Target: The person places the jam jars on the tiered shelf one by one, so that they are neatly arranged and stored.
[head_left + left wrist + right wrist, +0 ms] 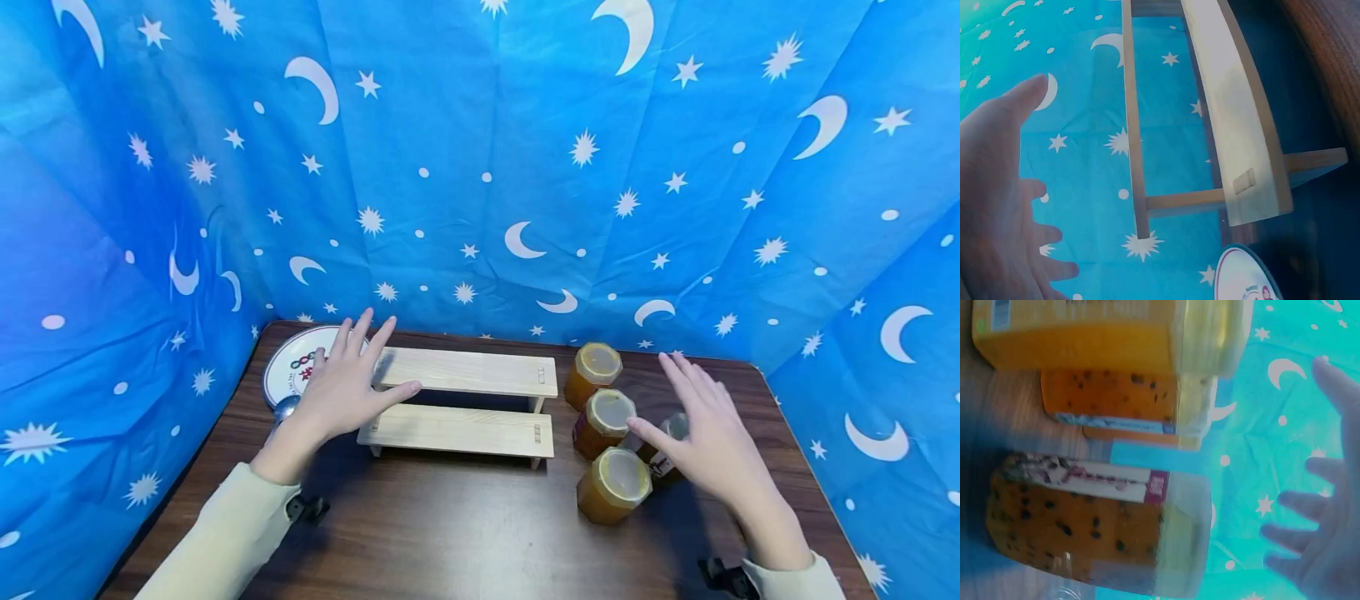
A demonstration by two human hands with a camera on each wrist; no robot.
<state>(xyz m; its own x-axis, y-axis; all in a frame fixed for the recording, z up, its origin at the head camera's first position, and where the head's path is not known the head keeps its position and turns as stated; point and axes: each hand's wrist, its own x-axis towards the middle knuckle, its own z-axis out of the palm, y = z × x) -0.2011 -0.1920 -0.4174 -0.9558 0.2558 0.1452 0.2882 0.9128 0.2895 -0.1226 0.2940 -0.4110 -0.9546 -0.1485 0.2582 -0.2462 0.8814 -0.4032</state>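
My left hand [345,387] is spread above the left end of a two-step wooden shelf [465,371], holding nothing. Under and beside it lie a white plate [281,367] with printed marks and a metal spoon [286,407], partly hidden by the wrist. On the right, my right hand [708,433] hovers with fingers extended over a jar [675,427] that it partly covers. Left of that jar, several more amber jars with clear lids stand in a row: a back jar [592,375], a middle jar [604,421] and a front jar [613,486]. Dark seeds show in the jar [1079,519] nearest the right wrist camera.
Everything stands on a dark brown wooden table [450,525]. A blue cloth [450,125] with white moons and stars hangs behind and along both sides. In the right wrist view, a clear object [1065,584] shows in part at the bottom edge.
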